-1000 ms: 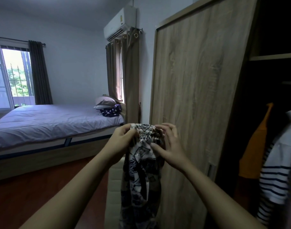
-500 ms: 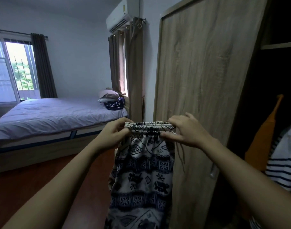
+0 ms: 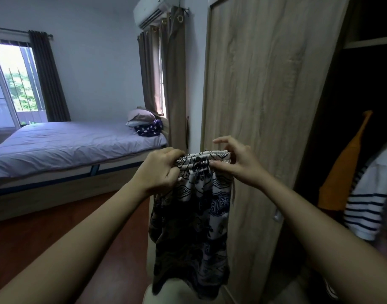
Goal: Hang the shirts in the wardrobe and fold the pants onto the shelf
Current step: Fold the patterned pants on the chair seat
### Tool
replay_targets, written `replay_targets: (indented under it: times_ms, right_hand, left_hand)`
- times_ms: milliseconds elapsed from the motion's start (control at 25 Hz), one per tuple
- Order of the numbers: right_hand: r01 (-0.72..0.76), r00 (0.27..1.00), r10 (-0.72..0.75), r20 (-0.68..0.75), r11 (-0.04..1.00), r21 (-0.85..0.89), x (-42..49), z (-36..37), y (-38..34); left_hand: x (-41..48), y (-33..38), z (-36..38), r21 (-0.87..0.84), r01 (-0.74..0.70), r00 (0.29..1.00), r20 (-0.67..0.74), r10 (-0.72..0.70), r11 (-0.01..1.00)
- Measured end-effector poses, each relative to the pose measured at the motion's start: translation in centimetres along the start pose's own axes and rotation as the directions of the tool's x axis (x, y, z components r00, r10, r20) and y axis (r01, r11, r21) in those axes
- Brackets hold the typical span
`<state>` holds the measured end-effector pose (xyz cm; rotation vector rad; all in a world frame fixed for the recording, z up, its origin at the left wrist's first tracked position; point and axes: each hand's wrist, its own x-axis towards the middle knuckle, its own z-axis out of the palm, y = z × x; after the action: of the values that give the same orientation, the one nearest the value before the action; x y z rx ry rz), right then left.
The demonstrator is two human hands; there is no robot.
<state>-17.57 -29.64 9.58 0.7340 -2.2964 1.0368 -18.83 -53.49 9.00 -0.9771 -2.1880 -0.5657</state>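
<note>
one pair of black-and-white patterned fabric pants [image 3: 194, 207] hangs in the near middle, in front of the left edge of the light wood-grain wardrobe door [image 3: 265, 95], held up by its gathered waistband between two hands. the left hand [image 3: 159, 172] grips the left end of the waistband, its fingers curled tight round the bunched cloth. the right hand [image 3: 237, 164] pinches the right end between thumb and bent fingers, with one finger lifted straight above the band. the legs hang down loosely, clear of the red-brown floor [image 3: 34, 242].

to the right, in the dark open wardrobe, two shirts hang side by side: one plain orange shirt [image 3: 341, 172] and one white shirt with dark blue stripes [image 3: 368, 200], under one pale shelf board [image 3: 370, 41].

far left stands one bed with a lilac sheet [image 3: 67, 145], carrying two stacked pillows [image 3: 140, 117] and one dark blue cloth with white stars [image 3: 148, 129]. one white wall air conditioner [image 3: 153, 10] sits above brown curtains [image 3: 172, 84]; the small mark on its top edge is too small to read.
</note>
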Motion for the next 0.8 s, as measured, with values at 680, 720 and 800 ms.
replay_targets:
  times_ms: [680, 720, 800]
  right_hand:
    - [-0.590, 0.788, 0.526, 0.320, 0.794, 0.148, -16.9, 13.6, 10.9]
    - [-0.597, 0.794, 0.546, 0.269, 0.784, 0.171, -17.1, 13.8, 10.9]
    - [-0.601, 0.799, 0.584, 0.145, 0.786, 0.144, -17.6, 13.7, 11.5]
  left_hand:
    - [2.1, -3.6, -7.9, -0.293, 0.282, 0.950, -0.051, -0.309, 0.914]
    - [0.5, -5.1, -8.2, -0.259, 0.329, 0.934, -0.054, -0.353, 0.908]
    - [-3.6, -8.3, -7.9, -0.152, 0.427, 0.899, -0.039, -0.437, 0.892]
